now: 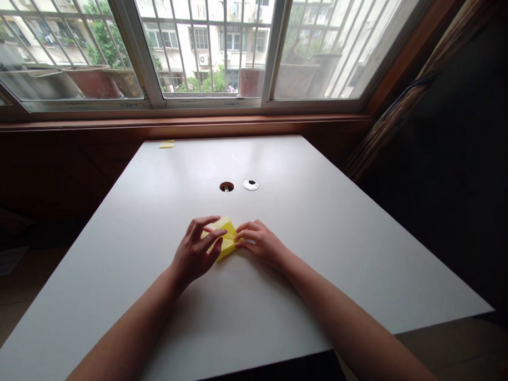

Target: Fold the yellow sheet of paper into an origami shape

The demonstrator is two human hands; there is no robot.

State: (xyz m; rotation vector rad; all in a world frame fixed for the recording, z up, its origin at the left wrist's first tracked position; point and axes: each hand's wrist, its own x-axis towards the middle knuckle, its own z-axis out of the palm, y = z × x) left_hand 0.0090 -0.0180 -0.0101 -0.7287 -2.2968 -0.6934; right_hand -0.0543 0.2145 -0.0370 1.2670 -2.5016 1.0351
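Yellow paper (229, 229), apparently folded, sits between the hands at the white tabletop (347, 248). Right hand (264, 241) pinches its right corner; left hand (196, 249) arches over, fingers spread, contact unclear. Risk: uneven pull at the pinch could tear or mis-crease it; loose left fingers may allow skidding.

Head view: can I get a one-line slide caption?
Left hand over yellow paper, right hand at its edge, on a white table before a barred window.
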